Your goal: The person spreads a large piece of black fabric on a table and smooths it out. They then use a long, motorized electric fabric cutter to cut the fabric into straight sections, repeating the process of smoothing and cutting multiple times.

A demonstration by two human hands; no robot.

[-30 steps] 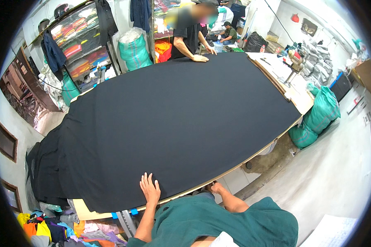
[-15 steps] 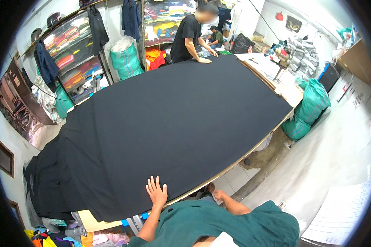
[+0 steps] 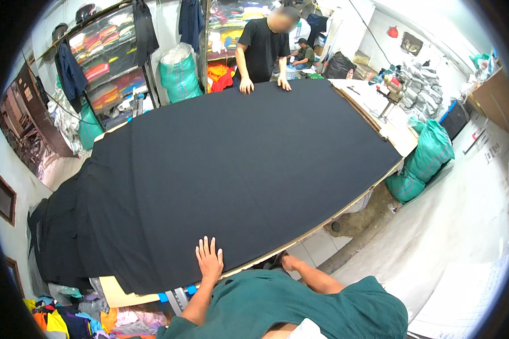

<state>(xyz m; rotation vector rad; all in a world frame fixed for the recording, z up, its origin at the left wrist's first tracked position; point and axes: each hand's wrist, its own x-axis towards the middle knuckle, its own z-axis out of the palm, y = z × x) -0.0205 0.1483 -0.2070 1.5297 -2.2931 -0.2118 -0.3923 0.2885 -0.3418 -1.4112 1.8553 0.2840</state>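
Note:
A wide sheet of black fabric [image 3: 232, 169] covers the long table [image 3: 110, 288], bunched in loose folds at the left and smoother toward the right. My left hand [image 3: 209, 260] lies on the fabric near the close edge, palm down with the fingers spread. My right hand [image 3: 288, 261] is low beside the table's near edge, to the right of my left; its fingers are too hidden to tell what shape they are in. Across the table a co-worker in black [image 3: 254, 48] has both hands [image 3: 246, 85] at the fabric's far edge.
A wooden bar and mounted tool [image 3: 391, 85] sit at the table's right end, green sacks [image 3: 427, 152] beside it. A pale wall [image 3: 464, 214] borders my right. Colourful cloth [image 3: 56, 321] is piled lower left. Shelves [image 3: 110, 62] and a seated person [image 3: 305, 56] are behind.
The co-worker's hands have moved apart and now point toward me at the far edge, the upper body more square to the table. My left hand remains spread on the fabric.

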